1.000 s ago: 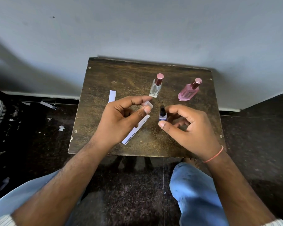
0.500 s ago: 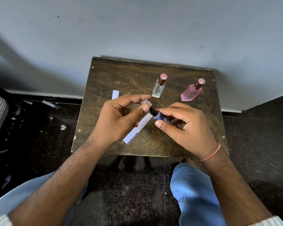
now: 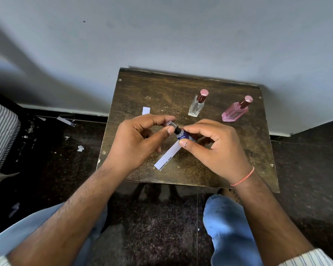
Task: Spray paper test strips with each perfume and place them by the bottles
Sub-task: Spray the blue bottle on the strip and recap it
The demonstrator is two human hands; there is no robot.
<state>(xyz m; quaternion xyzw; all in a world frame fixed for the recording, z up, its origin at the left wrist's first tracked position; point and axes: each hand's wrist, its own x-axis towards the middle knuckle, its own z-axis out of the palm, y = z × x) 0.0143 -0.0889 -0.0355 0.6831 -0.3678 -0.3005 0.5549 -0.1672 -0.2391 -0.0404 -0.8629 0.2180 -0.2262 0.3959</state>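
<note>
The right hand (image 3: 215, 148) holds a small blue perfume bottle (image 3: 185, 136) just above the worktop (image 3: 161, 89). Its thumb and fingers are curled round the bottle, so the grip is closed on it. The bottle lies tilted, with its black top pointing up and to the left, right at the left hand (image 3: 138, 143). The left hand pinches the clear cap (image 3: 170, 124) between thumb and first finger. The cap sits at the tip of the bottle's black top, and I cannot tell if it is all the way on. The bottle's long side runs from the right hand toward the left hand, so the cap has to slide along that same line. The left hand is the one nearer the cap end.

A white paper strip (image 3: 168, 155) lies flat on the worktop under both hands. Another strip (image 3: 146, 110) lies farther away on the left.

A second ago the bottle stood upright on the worktop and the cap was held apart from it. Now the bottle is lifted and tipped, and the cap meets its top.
</note>
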